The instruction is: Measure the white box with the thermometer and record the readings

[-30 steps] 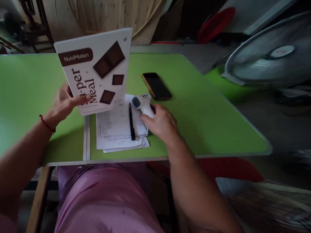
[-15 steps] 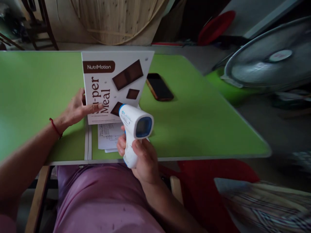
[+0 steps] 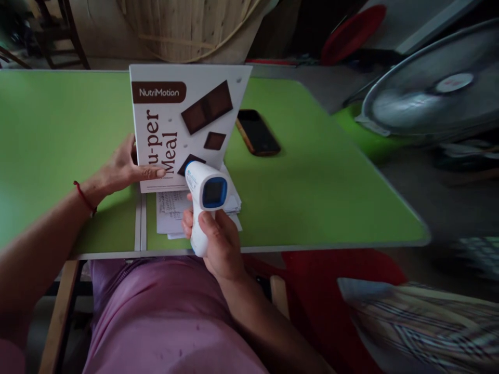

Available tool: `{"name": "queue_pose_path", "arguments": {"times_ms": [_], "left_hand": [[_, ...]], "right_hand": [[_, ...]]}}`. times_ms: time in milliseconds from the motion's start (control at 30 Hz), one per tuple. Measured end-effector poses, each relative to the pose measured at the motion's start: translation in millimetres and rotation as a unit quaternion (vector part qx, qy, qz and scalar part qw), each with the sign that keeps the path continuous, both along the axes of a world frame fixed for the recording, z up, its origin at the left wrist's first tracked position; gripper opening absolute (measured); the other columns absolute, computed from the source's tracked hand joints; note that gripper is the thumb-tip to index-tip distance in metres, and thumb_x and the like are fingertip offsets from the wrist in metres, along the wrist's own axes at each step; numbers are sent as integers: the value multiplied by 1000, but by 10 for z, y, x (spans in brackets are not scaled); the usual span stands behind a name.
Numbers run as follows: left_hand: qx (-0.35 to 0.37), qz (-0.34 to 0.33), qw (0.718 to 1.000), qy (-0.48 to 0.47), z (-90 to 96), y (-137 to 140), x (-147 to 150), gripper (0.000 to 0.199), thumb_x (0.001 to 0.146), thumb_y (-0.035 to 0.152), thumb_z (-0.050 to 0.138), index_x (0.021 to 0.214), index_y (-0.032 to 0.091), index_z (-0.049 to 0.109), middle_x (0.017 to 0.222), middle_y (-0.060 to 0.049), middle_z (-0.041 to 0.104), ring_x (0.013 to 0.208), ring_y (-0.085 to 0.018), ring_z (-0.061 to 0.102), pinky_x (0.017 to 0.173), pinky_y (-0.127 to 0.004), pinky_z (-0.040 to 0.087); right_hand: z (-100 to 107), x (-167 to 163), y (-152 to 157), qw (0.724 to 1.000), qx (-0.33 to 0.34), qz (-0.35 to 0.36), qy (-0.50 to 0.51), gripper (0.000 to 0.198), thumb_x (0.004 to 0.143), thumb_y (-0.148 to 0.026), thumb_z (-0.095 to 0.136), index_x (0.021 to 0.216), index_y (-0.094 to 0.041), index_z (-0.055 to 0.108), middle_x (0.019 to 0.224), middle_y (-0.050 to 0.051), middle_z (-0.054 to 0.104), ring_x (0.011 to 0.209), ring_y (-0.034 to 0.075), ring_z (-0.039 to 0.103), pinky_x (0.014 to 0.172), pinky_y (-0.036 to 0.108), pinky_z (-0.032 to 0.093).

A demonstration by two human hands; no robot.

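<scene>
My left hand [image 3: 122, 167] grips the lower left edge of a white box [image 3: 202, 85], its thumb across the front and its other fingers behind. Printed on the box are chocolate pieces and the words "NutriMotion" and "Meal"; it is held upright, tilted toward me. In my right hand [image 3: 218, 239] is a white and blue infrared thermometer [image 3: 200, 202], gripped by its handle. Its dark screen faces me and its front end points at the lower part of the box, overlapping it in view; I cannot tell whether they touch. Handwritten papers [image 3: 167, 221] lie beneath the box.
A phone [image 3: 259, 134] in a brown case lies on the green table [image 3: 312, 197], right of the box. Beyond the table's right side are a large metal lid [image 3: 413, 88] and a red basin [image 3: 353, 34]. Checked fabric [image 3: 424, 322] is at the lower right.
The thermometer in my right hand has shifted left and slightly up, and turned a little. The box appears slightly higher in view, still in my left hand.
</scene>
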State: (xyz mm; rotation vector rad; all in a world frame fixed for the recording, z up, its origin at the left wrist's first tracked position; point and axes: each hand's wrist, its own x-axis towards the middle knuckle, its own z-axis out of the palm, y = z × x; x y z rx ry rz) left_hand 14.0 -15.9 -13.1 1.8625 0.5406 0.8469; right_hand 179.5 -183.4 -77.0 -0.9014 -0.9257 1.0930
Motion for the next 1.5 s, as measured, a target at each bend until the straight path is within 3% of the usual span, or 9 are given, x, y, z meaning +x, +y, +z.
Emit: {"name": "queue_pose_path", "arguments": {"times_ms": [367,633,933,1167,1500], "left_hand": [[3,-22,1000,0,22,-9,26,59,71,45,95,116,16,71,119,-15,78,108,-33,76,92,-44,65],[-2,4,1000,2,24,-30,8,63,70,45,96,116,14,66,123,-16,76,111,-34,74,90,-43,65],[-2,-10,1000,3,41,-23,35,52,71,43,94,112,19,72,116,-12,80,108,-34,75,92,-46,65],[-3,-1,1000,16,50,-36,25,57,71,44,93,116,16,70,121,-14,78,113,-33,75,94,-44,64],[-7,13,1000,13,94,-91,13,56,70,47,95,109,16,69,108,-12,80,108,-34,76,95,-48,65]], "right_hand": [[10,9,16,1000,-2,-8,-22,47,89,-68,68,78,-24,58,68,-2,50,59,13,45,55,32,40],[22,-20,87,1000,11,-13,-16,45,89,-67,71,84,-23,62,68,-2,54,59,12,47,55,30,40],[33,-61,76,999,-1,-32,12,49,83,-69,75,79,-23,60,66,-3,51,58,12,45,53,29,40],[3,-52,74,1000,11,-22,8,49,85,-69,74,81,-22,61,67,-3,52,58,11,45,55,29,40],[-14,31,30,997,17,9,-68,44,93,-66,65,89,-23,61,73,0,55,65,15,51,58,31,45]]}}
